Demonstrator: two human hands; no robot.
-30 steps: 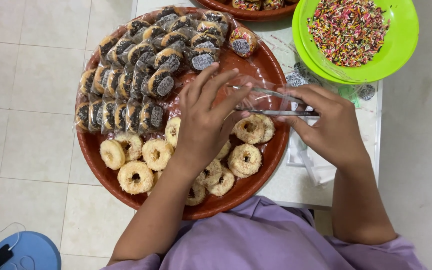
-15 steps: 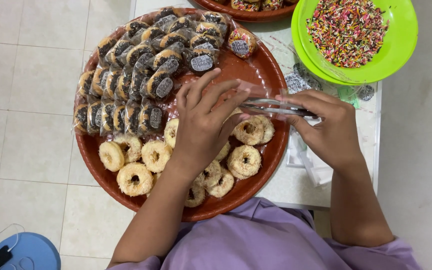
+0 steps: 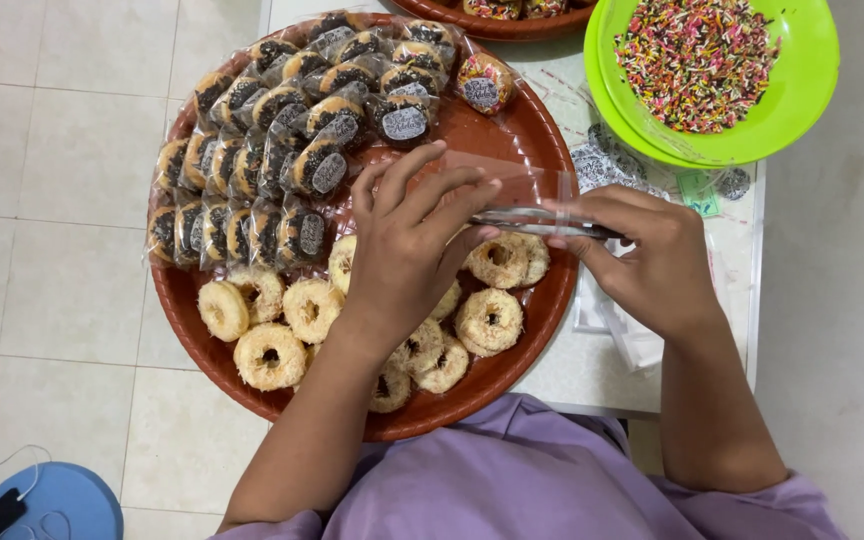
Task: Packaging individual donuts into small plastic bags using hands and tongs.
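Observation:
My left hand (image 3: 407, 245) reaches over a round brown tray (image 3: 192, 330) and pinches a small clear plastic bag (image 3: 517, 185) with its fingers spread. My right hand (image 3: 647, 260) grips thin metal tongs (image 3: 542, 222), whose tips point left and meet the left fingertips at the bag. Just below the tongs lies a plain ring-shaped pastry (image 3: 507, 258). More unwrapped rings (image 3: 270, 355) cover the near half of the tray. Rows of wrapped dark-topped pastries (image 3: 282, 130) fill its far left half.
A green bowl (image 3: 812, 90) of coloured sprinkles (image 3: 697, 60) stands at the back right on a white table (image 3: 592, 370). Round stickers (image 3: 612, 165) and spare clear bags (image 3: 622, 320) lie beside the tray. Another tray edge (image 3: 492, 25) shows at the top. A blue round object (image 3: 52, 505) sits on the tiled floor.
Both hands stay over the tray's right side. The tongs have shifted only slightly, and the left fingers have adjusted on the clear bag.

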